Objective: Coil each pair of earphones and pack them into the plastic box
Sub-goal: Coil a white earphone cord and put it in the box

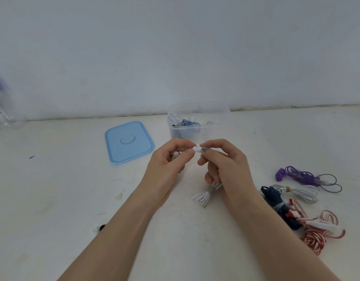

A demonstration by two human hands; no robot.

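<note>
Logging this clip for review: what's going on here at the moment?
A person holds white earphones between both hands; the left hand and right hand pinch the earbuds while the bundled cord hangs below. The clear plastic box behind already holds a few coiled pairs, its blue lid lying beside it. Purple, white, navy and red-striped pairs wait in the pile of earphones at right.

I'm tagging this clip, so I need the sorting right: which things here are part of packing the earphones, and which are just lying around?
Part of the job:
- white earphones, held by left hand and right hand
- plastic box, some earphones inside
- blue lid
- earphone pile at right

Lying about:
- clear plastic bag, far left
- small dark object near the left forearm
</note>
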